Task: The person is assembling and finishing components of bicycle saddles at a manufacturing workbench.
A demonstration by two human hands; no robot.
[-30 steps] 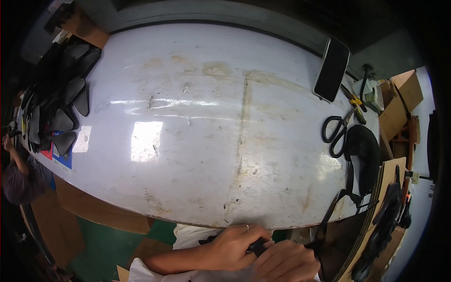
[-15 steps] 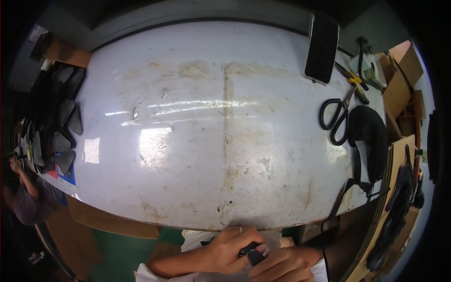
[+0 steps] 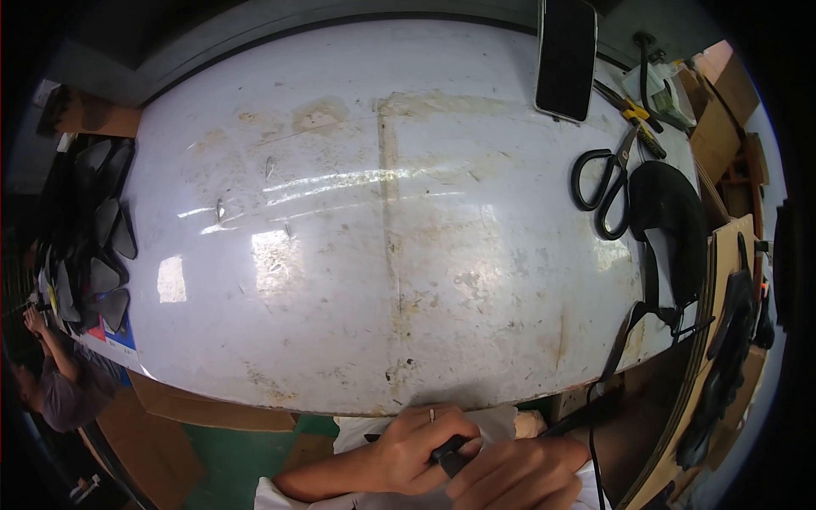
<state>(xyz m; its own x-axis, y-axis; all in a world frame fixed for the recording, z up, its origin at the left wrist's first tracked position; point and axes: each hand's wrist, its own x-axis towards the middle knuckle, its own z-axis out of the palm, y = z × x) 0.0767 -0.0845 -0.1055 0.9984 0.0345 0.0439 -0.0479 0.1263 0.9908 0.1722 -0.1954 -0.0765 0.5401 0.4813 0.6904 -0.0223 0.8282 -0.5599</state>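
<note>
Just off the table's near edge, my two hands are close together. My left hand [image 3: 416,450], with a ring on one finger, has its fingers curled around a small black piece [image 3: 447,447]. The fingers of my right hand [image 3: 518,476] are closed at a dark grey, flat-ended piece [image 3: 454,464] that meets the black one. Whether these are two ends of one part or two separate parts I cannot tell, since the fingers cover most of them.
Black-handled scissors [image 3: 605,191], yellow-handled pliers [image 3: 633,110], a phone [image 3: 565,59] and a black curved piece [image 3: 667,212] lie on the table's right. Black padded parts [image 3: 106,221] are heaped at the left. Cardboard [image 3: 722,280] stands along the right edge; another person [image 3: 72,382] is at far left.
The whole view has shifted a little, so the table and its tools appear higher and further left. Both hands keep their grip, and the right hand sits slightly higher and nearer the left.
</note>
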